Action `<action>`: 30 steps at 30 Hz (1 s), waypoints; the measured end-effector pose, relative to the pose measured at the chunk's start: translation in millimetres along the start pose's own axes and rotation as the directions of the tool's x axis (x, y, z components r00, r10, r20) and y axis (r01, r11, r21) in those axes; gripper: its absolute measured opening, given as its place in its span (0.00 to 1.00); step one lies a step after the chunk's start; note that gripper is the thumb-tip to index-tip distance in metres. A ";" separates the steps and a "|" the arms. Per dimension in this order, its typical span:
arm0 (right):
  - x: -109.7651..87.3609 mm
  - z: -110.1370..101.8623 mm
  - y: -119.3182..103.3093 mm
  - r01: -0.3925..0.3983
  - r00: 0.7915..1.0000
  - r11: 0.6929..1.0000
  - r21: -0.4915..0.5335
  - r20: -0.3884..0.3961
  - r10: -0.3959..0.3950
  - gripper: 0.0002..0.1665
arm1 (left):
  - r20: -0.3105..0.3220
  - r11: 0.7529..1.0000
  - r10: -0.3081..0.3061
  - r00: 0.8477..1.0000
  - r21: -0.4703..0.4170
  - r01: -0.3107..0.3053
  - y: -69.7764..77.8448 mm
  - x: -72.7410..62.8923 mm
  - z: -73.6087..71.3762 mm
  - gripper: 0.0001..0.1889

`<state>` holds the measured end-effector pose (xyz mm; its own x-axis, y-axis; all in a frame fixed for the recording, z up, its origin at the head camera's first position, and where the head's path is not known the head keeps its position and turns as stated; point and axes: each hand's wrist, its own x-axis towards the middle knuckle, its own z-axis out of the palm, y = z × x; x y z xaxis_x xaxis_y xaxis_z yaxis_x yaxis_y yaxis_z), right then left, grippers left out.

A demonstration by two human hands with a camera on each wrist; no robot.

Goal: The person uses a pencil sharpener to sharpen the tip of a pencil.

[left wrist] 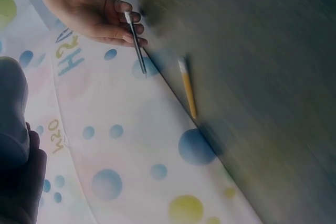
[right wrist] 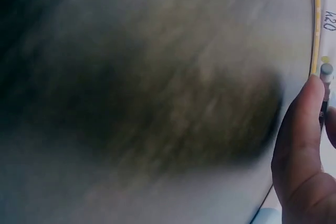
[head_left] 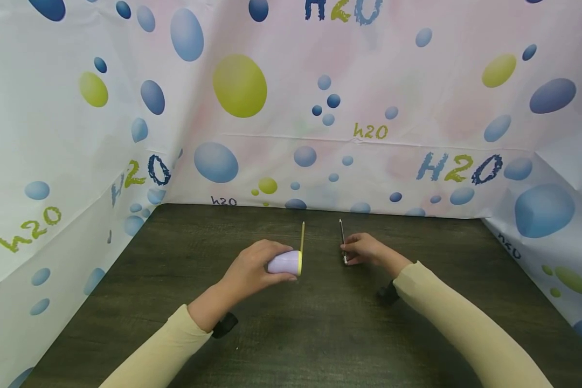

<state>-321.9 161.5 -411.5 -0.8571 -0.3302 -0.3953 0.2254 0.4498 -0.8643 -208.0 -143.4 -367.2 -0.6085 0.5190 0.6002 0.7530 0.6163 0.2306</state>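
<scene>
Holding cup (head_left: 283, 263) and dark pencil (left wrist: 138, 50)

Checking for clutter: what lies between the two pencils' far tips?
Only bare tabletop, from the yellow pencil to the dark pencil, in the head view.

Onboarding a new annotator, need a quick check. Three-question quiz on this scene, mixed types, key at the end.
1. Which hand holds the lavender cup? A) left B) right C) both
2. True or false: the yellow pencil is gripped in a hand.
3. Fill in: the fingers of the right hand hold the ____.

Key:
1. A: the left hand holds it, tipped on its side.
2. False: the yellow pencil lies on the table.
3. Dark pencil, gripped near its white end.
</scene>
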 end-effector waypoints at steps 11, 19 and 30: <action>4.0 2.0 -1.8 -0.038 0.999 0.999 -0.014 0.000 0.038 0.34 | 0.009 1.000 -0.009 1.000 0.003 0.009 0.8 -0.1 0.4 0.28; 6.0 4.0 -1.8 -0.047 0.999 0.999 -0.015 -0.025 0.047 0.33 | 0.002 1.000 0.001 1.000 0.006 -0.001 0.2 -0.3 0.9 0.28; 7.1 8.7 -5.8 -0.040 0.997 0.993 -0.111 -0.072 0.032 0.14 | 0.017 0.999 -0.044 0.999 0.011 0.044 -2.6 -1.2 0.7 0.27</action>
<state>-325.3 149.3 -412.1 -0.8803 -0.2553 -0.3998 0.2067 0.5522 -0.8077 -209.4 -145.2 -369.0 -0.6453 0.5017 0.5761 0.7229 0.6449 0.2480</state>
